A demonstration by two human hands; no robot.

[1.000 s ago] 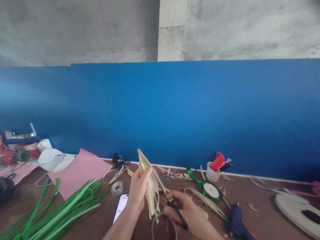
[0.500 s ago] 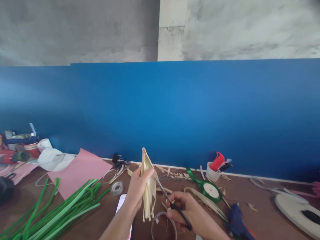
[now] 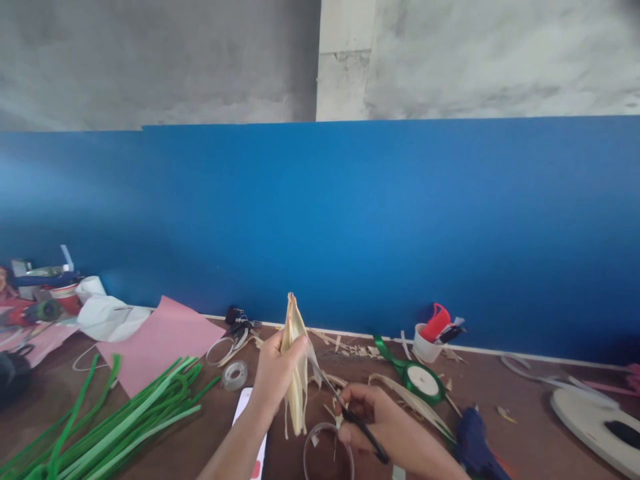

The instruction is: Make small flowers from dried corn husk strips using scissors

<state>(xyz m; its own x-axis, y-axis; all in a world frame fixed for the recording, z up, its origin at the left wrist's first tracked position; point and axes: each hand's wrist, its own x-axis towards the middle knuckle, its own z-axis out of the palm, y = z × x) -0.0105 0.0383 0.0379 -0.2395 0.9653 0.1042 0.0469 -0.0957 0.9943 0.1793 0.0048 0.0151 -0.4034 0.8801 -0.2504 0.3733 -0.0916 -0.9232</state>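
Observation:
A cream bundle of ribbon strips (image 3: pixel 298 387) stands upright in my left hand (image 3: pixel 277 363), its pointed top above the fingers and its loose ends hanging below. My right hand (image 3: pixel 373 420) is closed around the black handles of a pair of scissors (image 3: pixel 357 425). The blades point up and left and reach the right side of the bundle; whether they are parted is hard to tell. Below the hands lies a clear round ring (image 3: pixel 306 453) on the brown table (image 3: pixel 295 460).
Green fuzzy stems (image 3: pixel 135 413), pink paper (image 3: pixel 160 340), a tape roll (image 3: pixel 235 376) and a phone (image 3: pixel 242 403) lie left. Rightward are a green ribbon spool (image 3: pixel 423 382), a white cup (image 3: pixel 425 347), a blue glue gun (image 3: pixel 475 440) and a large cream roll (image 3: pixel 590 423). A blue panel (image 3: pixel 350 220) rises behind.
The bundle has turned slightly in my left hand, its top moving a little right. The scissors and my right hand have shifted slightly down and right.

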